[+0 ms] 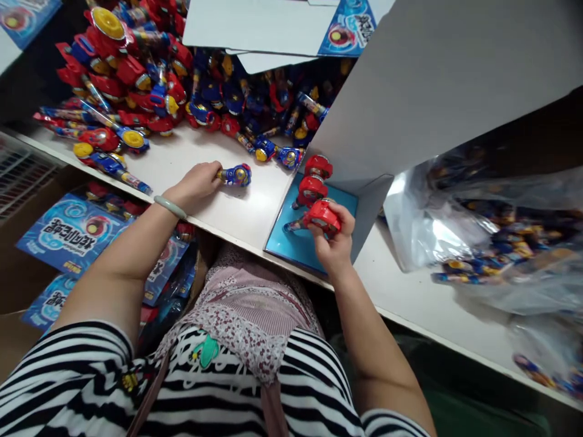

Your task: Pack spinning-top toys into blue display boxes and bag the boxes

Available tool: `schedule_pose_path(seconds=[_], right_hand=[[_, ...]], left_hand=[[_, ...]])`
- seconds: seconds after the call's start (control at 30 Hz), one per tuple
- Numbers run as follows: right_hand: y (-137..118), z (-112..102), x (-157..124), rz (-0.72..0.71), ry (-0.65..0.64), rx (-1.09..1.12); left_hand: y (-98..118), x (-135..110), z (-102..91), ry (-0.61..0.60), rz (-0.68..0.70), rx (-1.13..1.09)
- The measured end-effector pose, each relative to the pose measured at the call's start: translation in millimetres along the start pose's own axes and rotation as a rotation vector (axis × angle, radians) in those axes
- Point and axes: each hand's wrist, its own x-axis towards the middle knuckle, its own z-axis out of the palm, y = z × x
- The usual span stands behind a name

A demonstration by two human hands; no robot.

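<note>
My left hand (198,183) is closed round the tube handle of a blue toy (237,175) with a round head, just above the white table. My right hand (336,238) grips the round head of a red toy (322,216), whose printed tube points left. That toy is over the blue inner panel (291,247) of an opened display box. Two more red toys, a nearer one (311,189) and a farther one (319,165), stand in a row on this panel. Behind them rises the box's tall grey-white wall (410,91).
A large heap of red and blue toys (122,79) covers the back left of the table (218,218). White printed cartons (255,27) lie at the back. Clear plastic bags (501,243) of toys are at right. Below left, a brown carton holds blue printed cards (73,233).
</note>
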Motion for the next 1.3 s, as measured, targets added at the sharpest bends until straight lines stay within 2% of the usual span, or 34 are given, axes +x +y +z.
schedule_pose_path(seconds=[0.07,0.13,0.23,0.3,0.4,0.47,0.53,0.57,0.6,0.63,0.7,0.73,0.8,0.87,0.97,1.1,1.2,1.3], right_hand=[[0.1,0.0,3.3,-0.04,-0.033,-0.001],[1.1,-2.1,8.4,-0.046,-0.141,0.012],[1.4,-4.9,12.7,-0.003,-0.381,0.034],[-5.9,-8.3,13.0,0.015,-0.455,-0.034],[-33.2,-17.8,16.6,-0.026,-0.302,-0.168],[-54.7,-25.4,25.2,-0.066,-0.17,-0.154],[-66.9,-34.9,39.2,-0.076,-0.062,-0.136],[-66.7,-41.0,47.3,-0.073,-0.003,-0.159],[-61.7,-48.1,55.4,-0.069,0.071,-0.201],[-52.0,-55.9,62.8,-0.059,0.149,-0.249],[-22.2,-70.4,73.8,-0.033,0.254,-0.308],[-4.7,-75.0,77.1,-0.017,0.267,-0.307],[28.6,-75.7,79.9,0.026,0.215,-0.26],[52.1,-66.7,80.1,0.085,0.136,-0.214],[63.2,-53.6,79.6,0.17,0.015,-0.214],[58.2,-61.8,79.8,0.185,-0.092,-0.232],[60.0,-75.2,80.3,0.167,-0.096,-0.227],[64.2,-80.7,80.0,0.118,-0.133,-0.218]], left_hand=[[11.4,-10.2,-0.7,0.073,-0.051,-0.244],[26.4,-21.2,0.7,0.155,-0.061,-0.546],[52.5,-36.9,5.6,0.235,0.008,-0.855],[73.4,-46.8,8.5,0.227,0.084,-0.94],[116.2,-58.8,10.3,0.176,0.269,-0.907],[149.3,-59.7,8.8,0.134,0.465,-0.795],[174.4,-49.4,4.4,0.075,0.652,-0.711],[179.8,-39.0,1.2,0.071,0.698,-0.697],[179.2,-25.0,-2.1,0.102,0.691,-0.693],[172.7,-7.7,-5.0,0.17,0.626,-0.686],[146.7,33.1,-7.5,0.339,0.374,-0.622],[131.4,53.9,-6.2,0.398,0.229,-0.544],[106.6,88.9,1.4,0.328,0.052,-0.335],[97.4,108.5,13.3,0.196,-0.033,-0.146],[107.9,111.4,31.1,0.067,-0.112,0.05],[120.0,102.1,43.0,0.083,-0.154,0.138],[104.8,96.7,41.0,0.127,-0.126,0.067],[71.3,89.2,32.9,0.239,-0.046,-0.113]])
